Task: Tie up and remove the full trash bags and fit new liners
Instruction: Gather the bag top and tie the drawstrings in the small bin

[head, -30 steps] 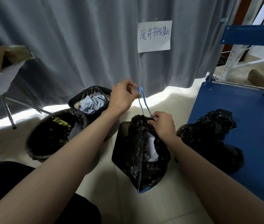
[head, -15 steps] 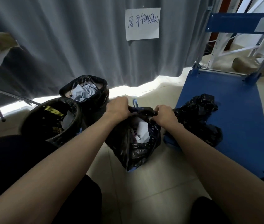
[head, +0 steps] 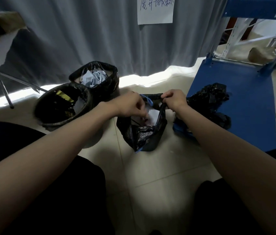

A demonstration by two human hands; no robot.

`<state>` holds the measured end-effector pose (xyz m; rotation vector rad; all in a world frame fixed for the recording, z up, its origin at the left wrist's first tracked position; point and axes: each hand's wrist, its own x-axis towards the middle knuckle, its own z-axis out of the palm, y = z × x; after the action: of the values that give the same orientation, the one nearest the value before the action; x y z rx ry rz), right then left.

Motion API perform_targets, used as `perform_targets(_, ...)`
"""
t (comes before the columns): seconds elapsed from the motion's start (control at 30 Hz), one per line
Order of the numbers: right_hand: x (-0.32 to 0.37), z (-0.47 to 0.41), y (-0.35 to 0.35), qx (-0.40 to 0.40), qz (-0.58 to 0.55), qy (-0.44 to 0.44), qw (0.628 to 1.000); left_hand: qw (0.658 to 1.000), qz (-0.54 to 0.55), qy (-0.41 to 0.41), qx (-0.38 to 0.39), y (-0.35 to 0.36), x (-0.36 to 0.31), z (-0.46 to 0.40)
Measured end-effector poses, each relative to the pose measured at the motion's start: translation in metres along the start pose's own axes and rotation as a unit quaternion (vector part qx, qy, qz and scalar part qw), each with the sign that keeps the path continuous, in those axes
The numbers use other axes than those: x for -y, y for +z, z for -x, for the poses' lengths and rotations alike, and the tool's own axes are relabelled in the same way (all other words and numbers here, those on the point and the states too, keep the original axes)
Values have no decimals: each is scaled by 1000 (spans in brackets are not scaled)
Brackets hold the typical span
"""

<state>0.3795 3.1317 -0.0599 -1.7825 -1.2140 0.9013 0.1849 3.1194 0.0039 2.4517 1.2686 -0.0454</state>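
- The black trash bag (head: 144,133) stood on the tiled floor (head: 159,167) just above the frame's centre, its mouth partly open with white paper showing inside.
- The right hand (head: 174,100) was curled tight around the bag's gathered rim at its 1 o'clock edge.
- The left hand (head: 128,106) was at the bag's 10 o'clock edge with fingers bent down toward the opening; whether they pinched the plastic or the cord could not be told.
- A blue drawstring (head: 148,100) looped out of the rim between the two hands.
- At 9 o'clock of the bag sat a round black bin (head: 49,116) with a liner, and at 11 o'clock a second lined bin (head: 112,82) filled with crumpled pale paper.
- At 3 o'clock another black bag (head: 208,100) lay crumpled on the deck of a blue platform cart (head: 252,107).
- A grey curtain (head: 74,31) hung behind, with a handwritten paper sign (head: 156,12) at 12 o'clock.
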Motion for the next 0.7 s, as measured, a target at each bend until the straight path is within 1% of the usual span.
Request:
perform_targets(0.07, 3, 3, 0, -8, -49, 22, 999, 998, -51, 19, 30, 14, -16, 10)
perform_targets(0.1, 4, 3, 1, -15, -73, 32, 997, 994, -104, 15, 36, 23, -24, 15)
perform_targets(0.17, 4, 2, 0, -34, -108, 49, 992, 975, -221, 22, 28, 43, -32, 21)
perform_targets(0.2, 5, 1, 0, -45, -121, 56, 990, 965, -259, 31, 21, 51, -32, 23)
perform_targets(0.27, 5, 1, -1, -51, -136, 65, 987, 959, -282, 34, 11, 61, -27, 22)
perform_targets(0.37, 0, -5, -3, -54, -133, 67, 987, 971, -240, 13, 14, 57, -20, 17)
perform_targets(0.4, -1, -7, -3, -58, -112, 61, 990, 976, -215, -4, 20, 51, -18, 15)
perform_targets(0.43, -1, -9, -3, -64, -71, 49, 994, 983, -182, -21, 25, 45, -16, 12)
perform_targets(0.5, 1, -10, -4, -82, 80, -1, 993, 994, -96, -50, 24, 32, -10, 8)
perform_targets(0.57, 8, -2, -4, -90, 221, -64, 969, 998, -24, -55, 0, 19, -4, 5)
perform_targets(0.6, 15, 4, -5, -80, 263, -96, 957, 999, -3, -52, -14, 13, -2, 4)
perform_targets(0.63, 22, 9, -6, -45, 277, -123, 952, 998, 9, -48, -26, 8, -2, 4)
perform_targets(0.7, 37, 18, -10, 94, 257, -135, 952, 998, 22, -40, -46, 1, 0, 3)
